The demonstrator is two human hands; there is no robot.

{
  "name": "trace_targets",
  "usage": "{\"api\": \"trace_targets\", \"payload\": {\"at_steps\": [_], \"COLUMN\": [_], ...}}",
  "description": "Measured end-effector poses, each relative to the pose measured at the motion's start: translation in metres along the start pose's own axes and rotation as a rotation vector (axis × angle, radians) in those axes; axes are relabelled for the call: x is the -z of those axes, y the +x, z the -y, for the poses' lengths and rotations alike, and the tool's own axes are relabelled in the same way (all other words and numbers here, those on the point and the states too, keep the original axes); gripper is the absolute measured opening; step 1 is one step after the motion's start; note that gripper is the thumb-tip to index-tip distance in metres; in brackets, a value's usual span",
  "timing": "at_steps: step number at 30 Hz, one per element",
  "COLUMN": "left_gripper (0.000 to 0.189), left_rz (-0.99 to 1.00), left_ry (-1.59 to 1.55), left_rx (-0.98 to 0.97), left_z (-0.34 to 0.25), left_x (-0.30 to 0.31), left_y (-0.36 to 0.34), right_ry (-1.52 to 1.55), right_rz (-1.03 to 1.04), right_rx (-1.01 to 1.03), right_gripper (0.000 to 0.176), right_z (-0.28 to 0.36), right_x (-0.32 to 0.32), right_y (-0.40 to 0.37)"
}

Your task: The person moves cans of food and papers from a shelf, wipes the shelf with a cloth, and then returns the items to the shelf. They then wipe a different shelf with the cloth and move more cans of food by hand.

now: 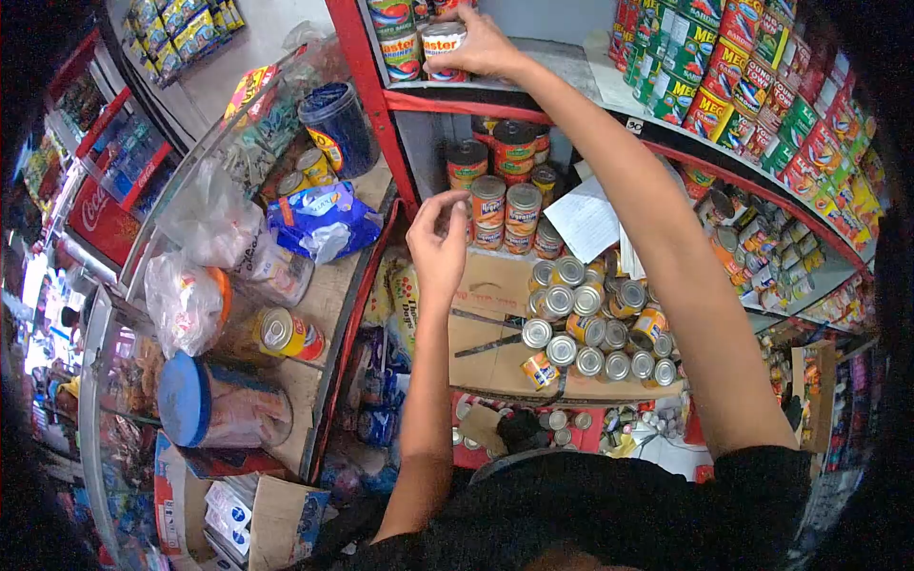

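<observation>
My right hand (481,48) reaches to the upper shelf, its fingers around a Master sardines can (444,51). Right beside that can, on its left, stands another Master can (400,57) with a green and red label. My left hand (441,238) is raised in front of the lower shelf with its fingers curled; nothing shows in it. Just right of it are stacked orange Argentina cans (488,202), and taller dark-lidded cans (514,147) stand behind them. Below, many silver-topped cans (589,362) are grouped on brown cardboard (490,366).
Red-edged shelving (447,103) crosses above the lower cans. Stacked cans (705,71) fill the upper right. A left counter (333,276) holds a blue packet (324,224), a blue-lidded jar (186,400) and plastic bags (181,305). White papers (581,219) lie near my right arm.
</observation>
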State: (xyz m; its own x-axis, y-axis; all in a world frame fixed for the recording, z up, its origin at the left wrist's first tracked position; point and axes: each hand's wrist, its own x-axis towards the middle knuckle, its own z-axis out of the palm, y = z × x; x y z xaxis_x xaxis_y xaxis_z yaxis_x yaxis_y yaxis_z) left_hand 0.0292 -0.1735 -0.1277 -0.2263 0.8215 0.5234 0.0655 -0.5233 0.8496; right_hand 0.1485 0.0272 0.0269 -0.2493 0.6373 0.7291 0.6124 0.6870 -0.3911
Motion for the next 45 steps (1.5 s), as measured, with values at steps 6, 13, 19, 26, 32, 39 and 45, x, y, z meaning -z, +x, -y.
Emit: {"api": "trace_targets", "payload": {"at_steps": [6,13,19,26,32,39,45], "left_gripper": [0.014,0.019,0.08,0.094,0.062,0.046,0.054], "left_rz": [-0.063,-0.007,0.501,0.461,0.394,0.003,-0.099], "left_ry": [-0.029,0.061,0.243,0.153,0.311,0.434,0.501], "left_rx": [0.032,0.223,0.163,0.311,0.06,0.333,0.343], "left_z": [0.012,0.057,0.091,0.139,0.173,0.194,0.209], "left_x": [0.026,0.049,0.043,0.033,0.047,0.029,0.01], "left_y": [-0.009,-0.038,-0.058,-0.072,-0.062,-0.034,-0.027], "right_ry": [0.626,0.618,0.331,0.227,0.179,0.123,0.021], "right_rz": [-0.032,0.121,0.12,0.391,0.511,0.545,0.713], "right_rx": [-0.252,-0.169,-0.279,-0.333,-0.451,-0.594,-0.559], "right_gripper": [0.069,0.074,0.067,0.065,0.06,0.074,0.073], "right_z": [0.031,0.066,0.044,-0.021,-0.006,-0.026,-0.023], "right_x": [0.042,0.081,-0.026,-0.112,-0.087,-0.09,-0.085], "right_y": [-0.018,-0.134,-0.262,-0.307,-0.293,-0.302,-0.292]}}
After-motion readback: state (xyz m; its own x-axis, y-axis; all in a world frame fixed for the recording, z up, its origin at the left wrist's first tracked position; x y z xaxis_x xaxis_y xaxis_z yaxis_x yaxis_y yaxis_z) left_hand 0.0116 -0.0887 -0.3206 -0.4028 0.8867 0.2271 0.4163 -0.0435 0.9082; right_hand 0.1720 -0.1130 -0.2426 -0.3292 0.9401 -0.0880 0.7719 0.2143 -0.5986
